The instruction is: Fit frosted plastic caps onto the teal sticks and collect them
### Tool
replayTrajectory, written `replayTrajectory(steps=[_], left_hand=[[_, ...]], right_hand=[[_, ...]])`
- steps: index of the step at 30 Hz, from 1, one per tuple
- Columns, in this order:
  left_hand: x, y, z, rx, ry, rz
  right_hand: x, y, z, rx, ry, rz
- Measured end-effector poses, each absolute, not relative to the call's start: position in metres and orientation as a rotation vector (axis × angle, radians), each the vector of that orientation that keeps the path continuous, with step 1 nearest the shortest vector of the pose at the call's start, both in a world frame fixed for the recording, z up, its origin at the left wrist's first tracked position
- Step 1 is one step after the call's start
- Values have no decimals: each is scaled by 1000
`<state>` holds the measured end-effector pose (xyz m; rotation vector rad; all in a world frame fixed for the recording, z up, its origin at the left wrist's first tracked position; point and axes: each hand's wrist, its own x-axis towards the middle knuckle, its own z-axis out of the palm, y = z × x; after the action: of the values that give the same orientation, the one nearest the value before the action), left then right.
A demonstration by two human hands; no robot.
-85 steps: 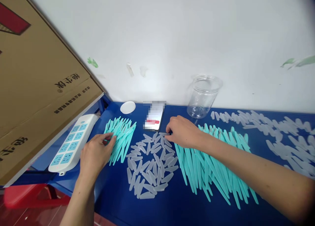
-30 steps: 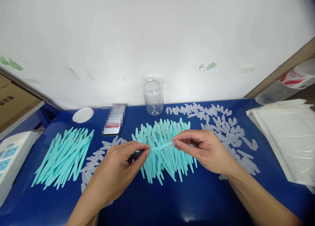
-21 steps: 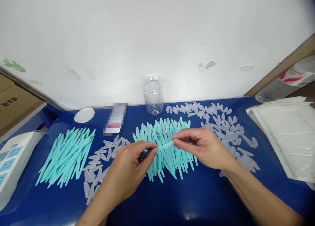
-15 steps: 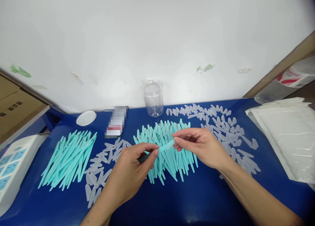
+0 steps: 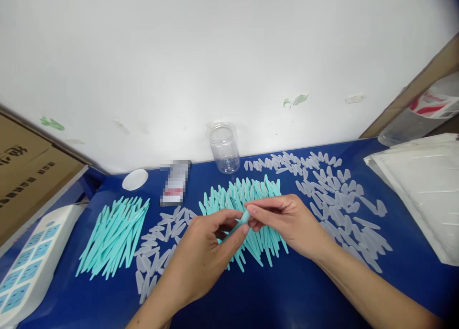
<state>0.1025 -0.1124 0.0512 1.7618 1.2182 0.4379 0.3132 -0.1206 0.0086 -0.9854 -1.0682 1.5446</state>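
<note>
Left hand (image 5: 204, 252) and right hand (image 5: 287, 221), as I see them, both pinch one teal stick (image 5: 244, 219) from opposite ends, holding it just above the middle teal pile (image 5: 234, 195) on the blue table (image 5: 287, 290).

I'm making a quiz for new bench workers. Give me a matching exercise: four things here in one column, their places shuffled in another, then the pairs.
1 clear plastic jar
2 white lid
3 power strip
4 teal stick

A pinched between left hand and right hand
B farthest left, beyond the left pile of teal sticks
C at the wall, behind the middle pile of teal sticks
D near the wall, left of the phone

Pairs: 1-C, 2-D, 3-B, 4-A.
</note>
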Motion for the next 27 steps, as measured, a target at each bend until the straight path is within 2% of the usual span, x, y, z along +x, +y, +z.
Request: replayTrajectory(steps=[3,6,8,11,14,20,23,27], left_hand=[[101,-107,65,1842,1156,434],[92,-90,86,1908,1279,601],[89,-71,105,1906,1437,836],[94,-29,132,1917,1430,1573],[110,17,139,1934,1249,1815],[134,73,97,2013,1395,1558],[133,76,82,2030,1494,1427],[115,57,89,2043,1567,1381]], right_hand=[[312,-128,12,-994,-1135,1522],[312,-133,14,-1071,-1165,1464],[310,-136,14,-1127,-1219,1423],[303,-140,13,-1107,-1338,1365],[297,-144,10,-1027,-1467,1318],[293,-147,8,-1000,-1617,1212],[294,-145,9,-1020,-1664,1138],[294,-145,8,-1062,-1714,1111]])
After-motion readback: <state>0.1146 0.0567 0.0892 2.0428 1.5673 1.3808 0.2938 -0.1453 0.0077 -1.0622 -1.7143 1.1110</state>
